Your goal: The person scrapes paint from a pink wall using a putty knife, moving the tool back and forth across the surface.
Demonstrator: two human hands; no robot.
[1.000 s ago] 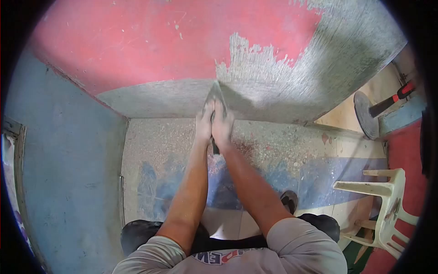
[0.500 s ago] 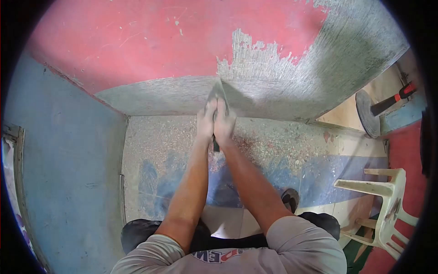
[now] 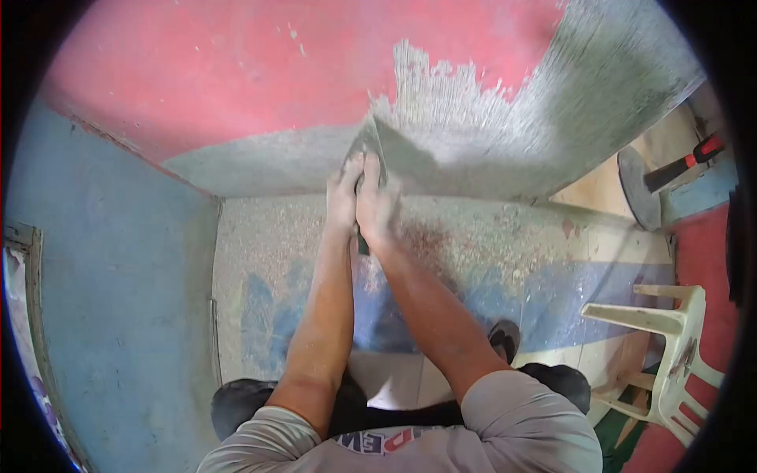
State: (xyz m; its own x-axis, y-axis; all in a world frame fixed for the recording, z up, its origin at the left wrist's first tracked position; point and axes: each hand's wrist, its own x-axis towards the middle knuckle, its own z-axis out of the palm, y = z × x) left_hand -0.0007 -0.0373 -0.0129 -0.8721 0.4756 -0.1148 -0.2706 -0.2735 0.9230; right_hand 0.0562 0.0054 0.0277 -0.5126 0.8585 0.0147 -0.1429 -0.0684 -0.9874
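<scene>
Both my hands are closed together around a scraper with a grey, pointed-looking blade seen nearly edge-on. My left hand grips it from the left, my right hand from the right, and dust whitens the fingers. A dark handle end shows below the wrists. The blade's tip meets the wall where red paint borders a bare grey, streaked patch. Ragged paint edges lie just right of the tip. The fingers partly hide the tool.
Paint chips litter the floor below the wall. A blue wall stands on the left. To the right are a cream plastic chair on its side and a round grey disc with a black-and-red handle. A sandalled foot shows.
Both hands and the scraper have shifted slightly up and to the left, the blade tip reaching a little higher on the wall. The view has tilted slightly.
</scene>
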